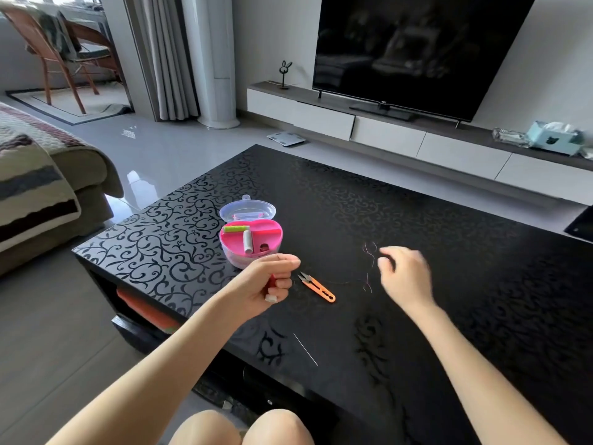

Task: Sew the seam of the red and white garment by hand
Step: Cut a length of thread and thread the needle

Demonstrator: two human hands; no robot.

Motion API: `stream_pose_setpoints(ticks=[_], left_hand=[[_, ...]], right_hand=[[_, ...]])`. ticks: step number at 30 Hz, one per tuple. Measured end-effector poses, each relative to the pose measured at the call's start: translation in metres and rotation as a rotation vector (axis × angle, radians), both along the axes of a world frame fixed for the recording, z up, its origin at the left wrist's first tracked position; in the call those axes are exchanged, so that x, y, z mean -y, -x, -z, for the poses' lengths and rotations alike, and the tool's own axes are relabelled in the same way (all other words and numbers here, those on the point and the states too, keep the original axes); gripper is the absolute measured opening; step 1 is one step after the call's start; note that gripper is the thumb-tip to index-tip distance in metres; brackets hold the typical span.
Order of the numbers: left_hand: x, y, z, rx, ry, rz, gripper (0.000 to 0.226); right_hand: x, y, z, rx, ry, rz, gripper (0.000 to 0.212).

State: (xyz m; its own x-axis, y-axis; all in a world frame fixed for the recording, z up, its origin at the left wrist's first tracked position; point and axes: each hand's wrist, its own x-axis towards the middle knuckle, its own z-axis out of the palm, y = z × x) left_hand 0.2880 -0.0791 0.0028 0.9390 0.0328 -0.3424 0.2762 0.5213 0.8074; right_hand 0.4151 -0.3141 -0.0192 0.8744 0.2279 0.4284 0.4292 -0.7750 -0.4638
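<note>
I sit at a glossy black coffee table (449,213) embossed with scroll vines, which fills the view from the centre down to 5 o'clock, on a pale tiled floor (154,155). A dark television (417,49) stands at 1 o'clock on a long white console (385,131), and a blanket-draped sofa (41,175) sits at 9 o'clock. Grey curtains (160,53) and a white tower air conditioner (215,59) rise at 11 o'clock. On the table's near-left part lies a pink heart-shaped sewing box (268,244), its clear lid (247,210) tipped open. My left hand (269,281), just in front of the box, is curled around a spool of red thread (272,289). My right hand (404,274), at 3 o'clock from it, is blurred; I cannot tell whether it pinches the loose thread (369,264) beside it. Orange thread snips (317,285) lie between my hands, and a needle (305,349) lies bare at 6 o'clock from them.
</note>
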Motion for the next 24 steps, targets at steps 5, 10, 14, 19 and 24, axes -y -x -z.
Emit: stream_pose_setpoints(ticks=[5, 10, 14, 19, 24], left_hand=[[0.017, -0.004, -0.006, 0.052, 0.002, 0.069, 0.019], [0.007, 0.0, -0.005, -0.007, 0.182, -0.03, 0.017], [-0.004, 0.005, 0.008, -0.049, 0.34, -0.105, 0.017], [-0.023, 0.011, 0.027, -0.078, 0.358, -0.149, 0.019], [-0.046, 0.02, 0.036, -0.133, 0.295, -0.177, 0.019]], right_hand=[[-0.071, 0.085, -0.023, -0.891, -0.587, -0.642, 0.042], [-0.074, 0.09, -0.015, -0.74, -0.452, -0.579, 0.017], [-0.06, 0.074, -0.012, -0.628, -0.406, -0.496, 0.023], [-0.027, 0.05, -0.006, -0.571, -0.244, -0.386, 0.024], [0.009, 0.033, 0.012, -0.568, -0.093, -0.221, 0.026]])
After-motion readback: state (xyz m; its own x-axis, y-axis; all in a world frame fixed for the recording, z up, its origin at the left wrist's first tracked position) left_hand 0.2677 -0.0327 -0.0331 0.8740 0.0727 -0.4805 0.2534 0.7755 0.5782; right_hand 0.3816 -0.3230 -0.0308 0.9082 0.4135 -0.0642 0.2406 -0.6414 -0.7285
